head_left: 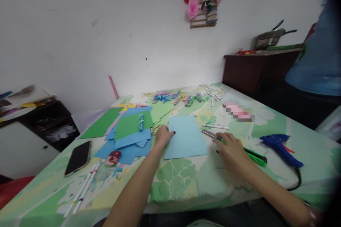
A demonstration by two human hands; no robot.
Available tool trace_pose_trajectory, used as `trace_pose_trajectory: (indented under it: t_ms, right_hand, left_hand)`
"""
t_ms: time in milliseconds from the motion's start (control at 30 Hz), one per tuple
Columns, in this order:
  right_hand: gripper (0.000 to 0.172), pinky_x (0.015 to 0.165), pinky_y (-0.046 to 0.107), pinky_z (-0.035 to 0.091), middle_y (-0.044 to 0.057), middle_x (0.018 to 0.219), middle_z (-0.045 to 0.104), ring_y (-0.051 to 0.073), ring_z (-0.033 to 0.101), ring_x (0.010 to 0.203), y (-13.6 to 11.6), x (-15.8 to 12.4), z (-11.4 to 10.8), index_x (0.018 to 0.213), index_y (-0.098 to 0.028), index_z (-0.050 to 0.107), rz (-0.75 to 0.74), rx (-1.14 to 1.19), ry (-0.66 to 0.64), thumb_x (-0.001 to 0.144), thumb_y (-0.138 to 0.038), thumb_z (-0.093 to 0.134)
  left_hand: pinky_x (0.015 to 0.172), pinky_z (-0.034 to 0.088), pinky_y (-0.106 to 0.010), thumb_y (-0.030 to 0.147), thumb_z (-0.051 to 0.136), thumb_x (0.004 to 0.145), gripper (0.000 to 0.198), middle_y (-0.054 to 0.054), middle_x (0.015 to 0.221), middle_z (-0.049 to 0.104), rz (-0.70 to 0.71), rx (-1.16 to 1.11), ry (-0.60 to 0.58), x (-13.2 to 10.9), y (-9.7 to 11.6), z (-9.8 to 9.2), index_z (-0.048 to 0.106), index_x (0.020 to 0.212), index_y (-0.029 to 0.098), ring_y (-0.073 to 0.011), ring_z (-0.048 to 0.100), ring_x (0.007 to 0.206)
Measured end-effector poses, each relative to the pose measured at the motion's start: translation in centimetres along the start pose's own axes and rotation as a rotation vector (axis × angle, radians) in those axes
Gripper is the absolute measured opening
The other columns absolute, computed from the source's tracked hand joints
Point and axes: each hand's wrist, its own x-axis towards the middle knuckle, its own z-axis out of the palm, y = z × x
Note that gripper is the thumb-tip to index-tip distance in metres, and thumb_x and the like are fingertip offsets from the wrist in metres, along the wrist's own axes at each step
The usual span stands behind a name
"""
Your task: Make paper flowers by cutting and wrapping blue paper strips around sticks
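A light blue sheet of paper (186, 136) lies flat before me. My left hand (163, 135) is at its left edge, the thumb on top and the other fingers curled at the border. To the right of the sheet, my right hand (231, 150) is closed over a green utility knife (255, 156). The knife's blade points left past my fingers toward the paper, and its handle's rear end sticks out behind the hand. A white pen-like stick (214, 126) lies just beyond the blade.
Left are green and blue papers (130, 126), a rolled blue paper piece (141, 123), a phone (78, 158), a pink case (113, 158) and white sticks (86, 188). A blue glue gun (282, 149) with cord lies right. Paper curls (193, 99) lie behind. A person (317, 53) stands right.
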Motion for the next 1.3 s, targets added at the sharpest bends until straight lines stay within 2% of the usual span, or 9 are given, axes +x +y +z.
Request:
trace_pose_trajectory:
  t_ms: [200, 400, 533, 633, 700, 833, 900, 1067, 1300]
  right_hand:
    - [0.033, 0.070, 0.029, 0.036, 0.011, 0.095, 0.058, 0.023, 0.049, 0.089, -5.6, 4.1, -0.1, 0.094, -0.014, 0.058, -0.243, 0.371, -0.356, 0.063, -0.021, 0.064]
    - [0.009, 0.052, 0.022, 0.029, 0.002, 0.061, 0.060, 0.017, 0.052, 0.067, -5.6, 6.5, 1.2, 0.061, -0.017, 0.062, -0.345, 0.481, -0.497, 0.053, -0.017, 0.066]
    - [0.009, 0.048, 0.021, 0.030, -0.003, 0.050, 0.058, 0.011, 0.051, 0.050, -3.3, 9.7, 1.3, 0.055, -0.019, 0.065, -0.129, 0.677, -0.248, 0.048, -0.022, 0.070]
    - [0.022, 0.049, 0.023, 0.034, 0.001, 0.052, 0.060, 0.014, 0.053, 0.051, -2.1, 11.7, 1.7, 0.074, -0.017, 0.070, 0.071, 0.692, -0.024, 0.067, -0.034, 0.059]
    - [0.029, 0.053, 0.025, 0.039, 0.003, 0.059, 0.065, 0.016, 0.057, 0.055, -2.0, 12.2, 2.3, 0.085, -0.017, 0.070, 0.124, 0.718, 0.068, 0.075, -0.036, 0.050]
    - [0.027, 0.071, 0.029, 0.044, 0.003, 0.080, 0.070, 0.018, 0.061, 0.075, -2.8, 11.2, 3.8, 0.096, -0.024, 0.068, 0.012, 0.796, 0.232, 0.079, -0.027, 0.047]
    - [0.031, 0.078, 0.033, 0.044, 0.004, 0.091, 0.069, 0.019, 0.060, 0.086, -3.1, 10.6, 4.1, 0.102, -0.026, 0.065, -0.122, 0.848, 0.312, 0.080, -0.020, 0.044]
    - [0.043, 0.082, 0.032, 0.043, 0.006, 0.102, 0.061, 0.019, 0.053, 0.100, -3.4, 10.2, 3.7, 0.113, -0.027, 0.059, -0.239, 1.045, 0.267, 0.077, -0.009, 0.043]
    - [0.027, 0.080, 0.030, 0.042, 0.004, 0.090, 0.058, 0.017, 0.056, 0.086, -3.8, 10.2, 4.0, 0.086, -0.025, 0.070, -0.167, 1.306, 0.031, 0.071, -0.010, 0.054]
  left_hand:
    - [0.076, 0.035, -0.026, 0.024, 0.057, 0.072, 0.018, -0.008, 0.097, 0.056, 0.040, -0.010, 0.141, -1.6, 1.0, -0.2, 0.049, 0.087, 0.016, -0.0186, 0.053, 0.093]
    - [0.073, 0.036, -0.032, 0.036, 0.070, 0.057, 0.042, -0.016, 0.095, 0.057, 0.015, -0.158, 0.095, -2.9, 1.1, -0.7, 0.051, 0.087, 0.013, -0.0296, 0.054, 0.094]
    - [0.065, 0.038, -0.028, 0.034, 0.062, 0.065, 0.023, -0.009, 0.074, 0.060, -0.056, -0.516, 0.039, -1.3, -0.5, -2.0, 0.051, 0.072, 0.015, -0.0238, 0.059, 0.082]
    - [0.052, 0.038, -0.024, 0.039, 0.043, 0.079, 0.027, -0.004, 0.063, 0.060, -0.083, -0.643, -0.005, -0.8, -0.8, -3.0, 0.050, 0.089, 0.016, -0.0166, 0.060, 0.058]
    - [0.048, 0.039, -0.023, 0.039, 0.048, 0.076, 0.033, -0.004, 0.060, 0.062, -0.059, -0.754, -0.128, -1.4, -0.1, -3.3, 0.047, 0.100, 0.016, -0.0157, 0.060, 0.049]
    - [0.066, 0.047, -0.034, 0.026, 0.068, 0.063, 0.064, -0.012, 0.091, 0.066, 0.143, -1.318, -0.626, -4.1, 2.5, -2.9, 0.035, 0.117, 0.022, -0.0217, 0.065, 0.072]
    - [0.077, 0.045, -0.038, 0.019, 0.072, 0.059, 0.067, -0.013, 0.097, 0.064, 0.210, -1.480, -0.682, -5.0, 3.4, -2.3, 0.037, 0.116, 0.022, -0.0237, 0.064, 0.083]
    - [0.073, 0.046, -0.033, 0.016, 0.072, 0.057, 0.053, -0.008, 0.091, 0.064, 0.184, -1.530, -0.423, -4.1, 2.9, -1.2, 0.050, 0.105, 0.020, -0.0208, 0.062, 0.081]
    - [0.069, 0.046, -0.028, 0.027, 0.064, 0.071, 0.038, -0.007, 0.089, 0.063, 0.352, -1.431, -0.203, -3.4, 2.4, -1.7, 0.057, 0.107, 0.019, -0.0168, 0.058, 0.081]
